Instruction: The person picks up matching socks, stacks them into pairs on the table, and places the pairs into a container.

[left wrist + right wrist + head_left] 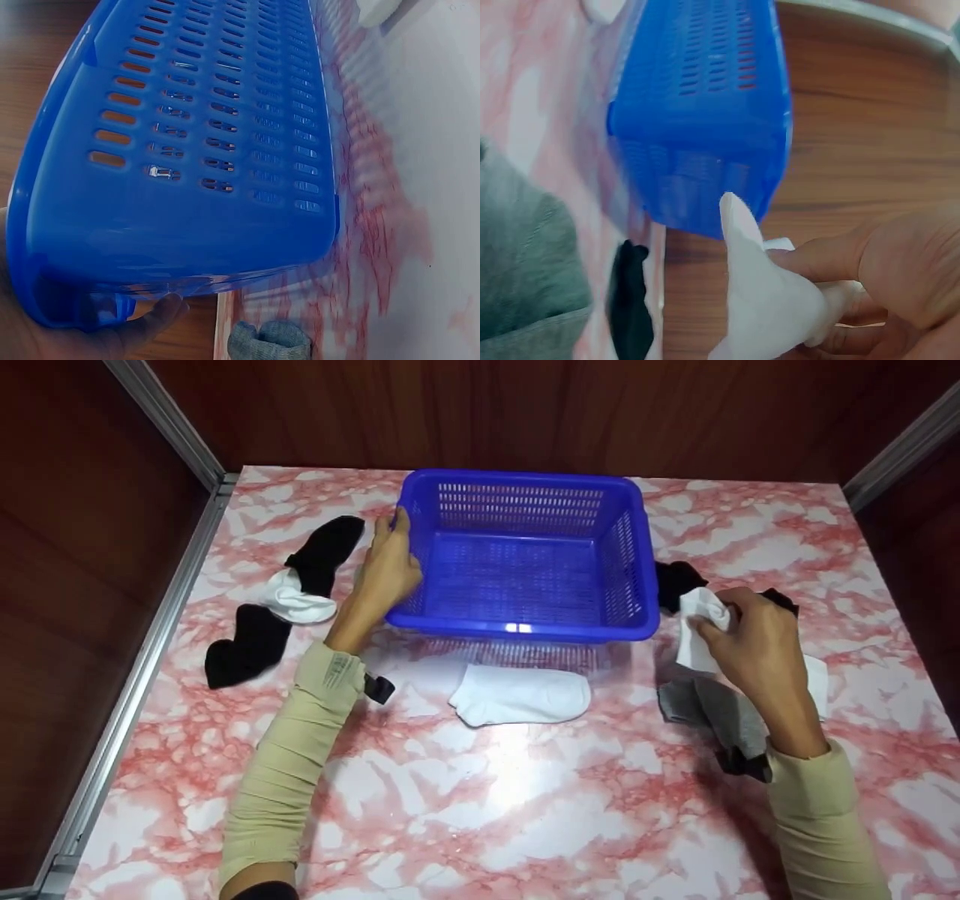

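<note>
- Sleeves (pixel 277 787): beige, both forearms.
- Grey sock (pixel 727 712): on table (pixel 525 825), beside right wrist, partly covered by it.
- Flat sock (pixel 525 695): white, lying just on near side of basket (pixel 517 633).
- Right hand (pixel 761 652): thumb and fingers pinching held sock (pixel 697 641), white, right of basket and apart from it.
- Left trio, touching in a chain: near black sock (pixel 251 649), white sock (pixel 289 600), far black sock (pixel 330 547).
- Left hand (pixel 386 574): curled over basket's left rim, gripping.
- Basket: blue, slotted sides, opening up.
- Wall (pixel 525 412): dark wood, beyond table.
</note>
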Tool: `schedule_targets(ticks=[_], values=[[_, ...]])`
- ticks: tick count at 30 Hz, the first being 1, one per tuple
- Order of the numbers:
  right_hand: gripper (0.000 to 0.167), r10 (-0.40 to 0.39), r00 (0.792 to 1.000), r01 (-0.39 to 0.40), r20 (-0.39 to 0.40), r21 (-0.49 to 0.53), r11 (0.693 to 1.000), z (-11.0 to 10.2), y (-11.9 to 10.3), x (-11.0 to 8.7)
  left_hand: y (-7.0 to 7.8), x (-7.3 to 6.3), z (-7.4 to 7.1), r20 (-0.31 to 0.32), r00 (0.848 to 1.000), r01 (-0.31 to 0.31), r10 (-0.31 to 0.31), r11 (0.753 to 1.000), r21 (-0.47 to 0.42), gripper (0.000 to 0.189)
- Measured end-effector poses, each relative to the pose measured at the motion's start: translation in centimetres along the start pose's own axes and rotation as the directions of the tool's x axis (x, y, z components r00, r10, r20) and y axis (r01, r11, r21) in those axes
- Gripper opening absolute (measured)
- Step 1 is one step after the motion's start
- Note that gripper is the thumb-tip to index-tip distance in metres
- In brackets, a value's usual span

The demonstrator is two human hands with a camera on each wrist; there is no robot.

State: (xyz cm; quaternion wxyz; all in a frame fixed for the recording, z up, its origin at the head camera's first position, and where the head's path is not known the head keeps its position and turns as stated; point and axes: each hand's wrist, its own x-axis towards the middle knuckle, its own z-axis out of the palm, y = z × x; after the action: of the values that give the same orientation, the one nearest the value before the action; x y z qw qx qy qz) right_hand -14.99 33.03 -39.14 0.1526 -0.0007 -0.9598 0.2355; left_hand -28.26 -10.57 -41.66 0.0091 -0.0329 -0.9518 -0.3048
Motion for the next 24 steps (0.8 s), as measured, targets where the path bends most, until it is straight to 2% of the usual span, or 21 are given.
schedule_targets(ticks=[6,15,17,21,24], values=[[0.034,-0.049,0.997,0.051,-0.067,0.031,0.998,-0.7,-1.9,-0.9,0.0,0.0,-0.1,0.004,1.000,-0.003,0.003,1.000,-0.007,0.081],[0.027,-0.178,0.981,0.186,-0.080,0.103,0.977,-0.4,-5.0,-2.9,0.1,-0.1,-0.2,0.010,1.000,-0.015,0.015,1.000,0.003,0.081],[0.026,-0.199,0.979,0.205,-0.054,0.138,0.969,-0.1,-5.6,-3.3,0.1,-0.2,-0.2,0.008,1.000,-0.014,0.014,1.000,0.002,0.081],[0.026,-0.216,0.975,0.200,0.056,0.210,0.957,0.6,-6.9,-4.2,0.1,-0.1,-0.2,0.006,1.000,-0.012,0.012,1.000,-0.017,0.081],[0.028,-0.242,0.958,0.199,0.151,0.254,0.946,1.8,-7.7,-4.8,-0.1,0.0,-0.1,0.003,1.000,-0.014,0.014,0.999,-0.035,0.082]])
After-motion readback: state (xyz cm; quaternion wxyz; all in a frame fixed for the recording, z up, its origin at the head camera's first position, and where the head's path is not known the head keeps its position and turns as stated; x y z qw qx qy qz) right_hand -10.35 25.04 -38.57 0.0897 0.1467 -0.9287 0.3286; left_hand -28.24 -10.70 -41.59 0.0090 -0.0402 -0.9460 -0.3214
